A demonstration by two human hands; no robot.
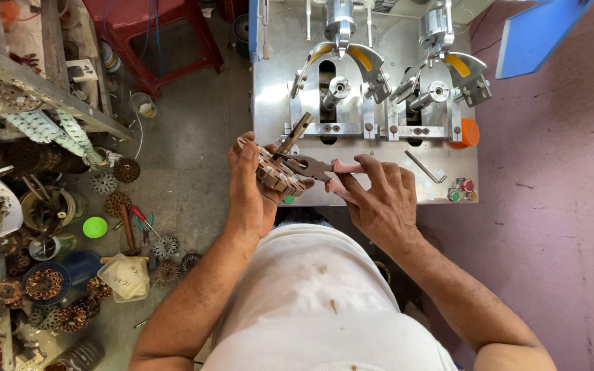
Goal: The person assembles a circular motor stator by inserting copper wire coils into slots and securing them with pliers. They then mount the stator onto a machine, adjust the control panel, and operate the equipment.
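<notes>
1. A round toothed metal core (274, 172) is being held in the left hand (252, 185), with the fingers wrapped tight around it, just in front of the steel machine table (276, 82).
2. Pink-handled pliers (324, 167) are being squeezed shut by the right hand (379, 199) (the tips are touching the core).
3. The pliers are lying sideways, tips pointing left.
4. A slip is being risked: a finger could be pinched if the pliers are squeezed crookedly.

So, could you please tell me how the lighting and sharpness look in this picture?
Head view: even daylight, soft shadows; glare on the shiny steel machine plate; the left hand with the round brown wound stator and the right hand on the pink-handled pliers are sharp; edges bend slightly.
</notes>
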